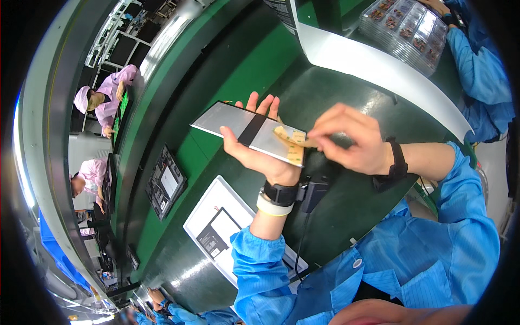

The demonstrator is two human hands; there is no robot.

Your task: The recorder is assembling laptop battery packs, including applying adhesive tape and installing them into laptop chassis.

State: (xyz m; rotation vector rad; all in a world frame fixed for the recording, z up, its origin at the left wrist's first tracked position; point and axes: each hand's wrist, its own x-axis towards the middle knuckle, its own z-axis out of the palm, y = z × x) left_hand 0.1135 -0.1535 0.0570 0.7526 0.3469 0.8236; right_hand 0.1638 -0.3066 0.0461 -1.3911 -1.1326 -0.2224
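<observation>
My left hand (pixel 260 157) holds a flat silver battery pack (pixel 222 119), palm under it, thumb on the near edge and fingers around the far edge. A black band crosses the pack's middle. Tan adhesive backing paper (pixel 295 154) with small marks lies at its right end, partly lifted and folded. With thumb and forefinger closed together, my right hand (pixel 352 138) pinches the loose end of that backing paper. A black wrist strap with a clip and cord (pixel 314 194) and a pale band are on my left wrist; a black band is on my right.
Below my left arm, a white tray (pixel 192 225) holds another battery (pixel 219 233). An open dark device chassis (pixel 166 183) sits on the green conveyor (pixel 203 143). A curved white panel (pixel 374 67) and stacked clear trays of small parts (pixel 403 35) stand far right. Co-workers sit around.
</observation>
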